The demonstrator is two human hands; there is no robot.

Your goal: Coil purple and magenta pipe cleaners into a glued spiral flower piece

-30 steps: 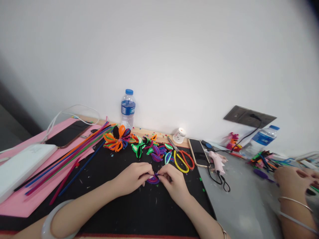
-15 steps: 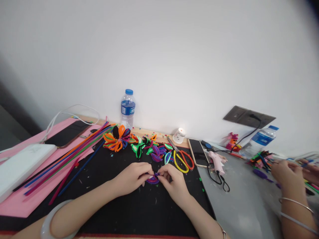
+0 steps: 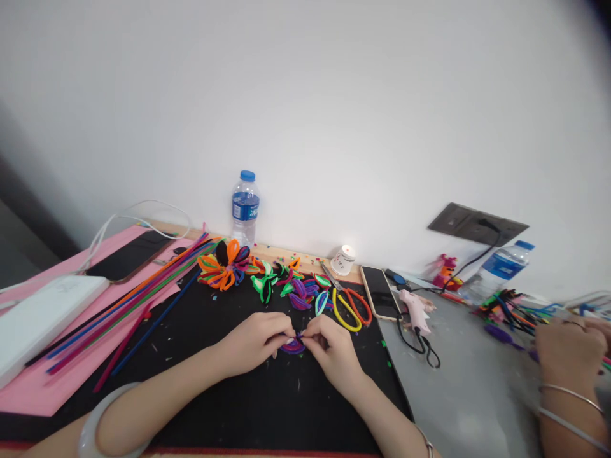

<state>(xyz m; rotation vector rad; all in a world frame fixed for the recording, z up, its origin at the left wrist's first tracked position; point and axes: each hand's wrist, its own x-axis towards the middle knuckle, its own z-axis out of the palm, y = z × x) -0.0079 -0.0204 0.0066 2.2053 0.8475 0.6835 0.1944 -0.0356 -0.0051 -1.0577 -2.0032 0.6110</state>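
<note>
A small purple and pink pipe-cleaner loop (image 3: 293, 347) is pinched at its top between both sets of fingertips, low over the black mat (image 3: 229, 407). My left hand (image 3: 258, 340) closes on its left end, thumb against index finger. From the other side, my right hand (image 3: 331, 350) pinches its right end. The fingers partly cover the loop. Just beyond my hands lie purple pipe-cleaner petals (image 3: 300, 296), a green and white loop (image 3: 321, 301) and green petals (image 3: 264, 283). An orange pipe-cleaner flower (image 3: 226, 266) sits farther left, and scissors (image 3: 351, 310) with yellow and orange handles lie right.
Long pipe cleaners (image 3: 138, 296), a phone (image 3: 128, 256) and a white box (image 3: 52, 321) lie on pink sheets at left. A bottle (image 3: 245, 207) and paper cup (image 3: 342, 260) stand by the wall. At right are another phone (image 3: 380, 291), a pink glue gun (image 3: 415, 312) and a co-worker's hand (image 3: 568, 350).
My hands stay nearly still, both still pinching the pipe-cleaner loop. The co-worker's hand at the right has shifted rightward and turned.
</note>
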